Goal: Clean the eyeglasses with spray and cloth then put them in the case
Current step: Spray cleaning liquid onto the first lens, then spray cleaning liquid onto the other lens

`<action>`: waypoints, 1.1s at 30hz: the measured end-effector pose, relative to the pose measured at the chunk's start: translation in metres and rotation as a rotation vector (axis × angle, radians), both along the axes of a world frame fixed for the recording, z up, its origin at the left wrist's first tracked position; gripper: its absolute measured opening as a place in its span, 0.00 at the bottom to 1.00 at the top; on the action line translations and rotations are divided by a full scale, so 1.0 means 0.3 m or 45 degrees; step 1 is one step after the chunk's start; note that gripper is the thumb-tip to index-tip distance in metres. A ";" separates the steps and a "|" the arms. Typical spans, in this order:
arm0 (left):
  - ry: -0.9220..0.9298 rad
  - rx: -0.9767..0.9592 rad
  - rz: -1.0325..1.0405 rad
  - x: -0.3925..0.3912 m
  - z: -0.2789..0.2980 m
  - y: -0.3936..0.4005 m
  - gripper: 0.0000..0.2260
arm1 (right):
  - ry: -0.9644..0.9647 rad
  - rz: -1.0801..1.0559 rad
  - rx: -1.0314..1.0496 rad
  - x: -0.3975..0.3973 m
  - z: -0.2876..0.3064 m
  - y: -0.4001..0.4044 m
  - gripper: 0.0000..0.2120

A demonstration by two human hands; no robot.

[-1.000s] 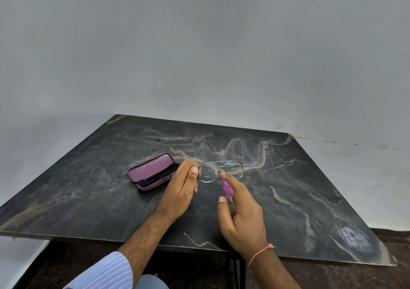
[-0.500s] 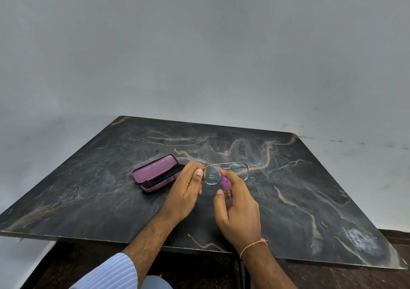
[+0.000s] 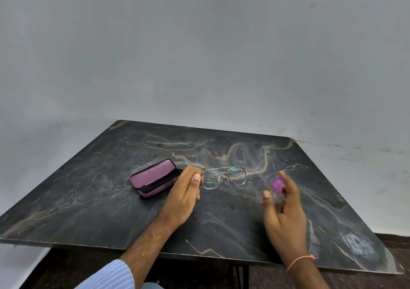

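Purple spray bottle (image 3: 277,185) blurred in right hand (image 3: 285,213).

Eyeglasses: your thin silver wire-framed eyeglasses (image 3: 224,176) – clear lenses, held up at their left edge.
Case: mauve hard clamshell case (image 3: 155,177) – open on your table.
Spray: small purple-capped spray bottle (image 3: 277,186), blurred, gripped.

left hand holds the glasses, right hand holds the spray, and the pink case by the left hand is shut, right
Not quite: the case is open, lid raised, as the head view shows. The left hand does hold the glasses, and the right hand the spray.
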State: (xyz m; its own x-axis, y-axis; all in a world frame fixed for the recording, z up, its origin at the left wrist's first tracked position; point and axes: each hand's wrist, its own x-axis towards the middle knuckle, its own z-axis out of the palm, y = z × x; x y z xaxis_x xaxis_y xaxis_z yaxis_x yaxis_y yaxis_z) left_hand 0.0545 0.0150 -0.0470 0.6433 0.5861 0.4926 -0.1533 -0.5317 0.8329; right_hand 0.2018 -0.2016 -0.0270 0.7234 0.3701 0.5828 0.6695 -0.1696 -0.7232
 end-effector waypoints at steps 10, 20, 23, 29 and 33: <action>0.016 0.043 0.036 -0.006 0.007 -0.008 0.17 | 0.243 -0.063 -0.048 0.186 -0.028 -0.086 0.20; 0.014 0.066 0.093 -0.008 0.017 -0.011 0.13 | 0.304 -0.032 -0.124 0.154 -0.002 -0.109 0.38; -0.012 0.033 0.075 -0.010 0.023 -0.016 0.13 | 0.029 -0.234 -0.033 0.109 0.019 -0.125 0.37; -0.098 -0.106 0.018 -0.020 0.103 -0.020 0.14 | -0.125 -0.025 0.254 -0.050 0.030 -0.091 0.06; -0.190 -0.243 -0.069 -0.030 0.170 -0.068 0.11 | 0.602 0.329 0.103 -0.134 0.057 0.027 0.12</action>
